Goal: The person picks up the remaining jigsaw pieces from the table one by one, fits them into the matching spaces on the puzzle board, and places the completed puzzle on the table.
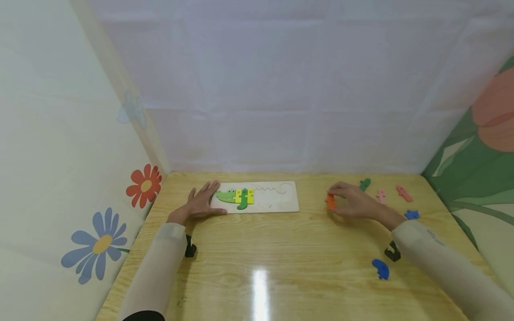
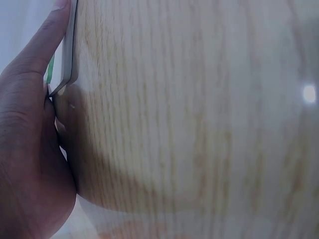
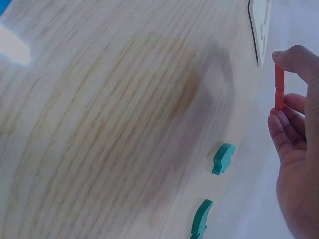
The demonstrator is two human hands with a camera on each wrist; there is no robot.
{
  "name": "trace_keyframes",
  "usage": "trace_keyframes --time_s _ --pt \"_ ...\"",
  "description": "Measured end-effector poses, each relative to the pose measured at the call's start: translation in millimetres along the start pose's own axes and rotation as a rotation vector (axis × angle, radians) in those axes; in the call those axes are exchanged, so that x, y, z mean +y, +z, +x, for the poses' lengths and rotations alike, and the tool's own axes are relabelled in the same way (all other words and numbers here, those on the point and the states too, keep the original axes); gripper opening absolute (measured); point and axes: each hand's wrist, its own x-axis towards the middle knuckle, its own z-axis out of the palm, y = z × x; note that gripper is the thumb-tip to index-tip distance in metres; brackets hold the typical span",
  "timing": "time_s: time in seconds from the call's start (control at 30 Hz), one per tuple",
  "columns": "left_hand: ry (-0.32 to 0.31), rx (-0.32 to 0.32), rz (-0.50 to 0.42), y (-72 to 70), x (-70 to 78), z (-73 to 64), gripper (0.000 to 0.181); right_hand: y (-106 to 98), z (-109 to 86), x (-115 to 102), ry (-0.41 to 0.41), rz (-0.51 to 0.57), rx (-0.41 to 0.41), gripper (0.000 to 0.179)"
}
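Puzzle board lies toward the far edge of the table, its left end just to the right of the left hand, which is spread and relaxed, fingertips at the far left corner and thumb along the near edge; on the board's left half sit a green crocodile head, then yellow body pieces with a green leg among them, while a wavy tail outline shows on the bare right part; well apart to the right, an orange piece stands pinched between thumb and fingers of the right hand, at its left side; beyond that hand lie a green piece, a curved blue piece nearer the front, a pink piece, a red piece and a smaller blue piece
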Motion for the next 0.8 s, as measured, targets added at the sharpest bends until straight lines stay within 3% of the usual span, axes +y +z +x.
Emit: trace_keyframes --time_s 0.2,0.5,0.8 --pt "-0.002 0.015 0.011 6.2 -6.7 2.3 0.129 2.5 7.6 -0.1 -0.021 0.023 0.015 0.053" --pt "-0.012 -0.002 0.024 -1.6 2.4 -0.9 0.122 8.3 16.8 3.8 -0.006 0.022 0.025 0.057" --pt "-0.025 -0.008 0.029 -1.5 2.1 0.4 0.120 14.1 27.1 1.8 -0.030 0.059 0.065 0.058"
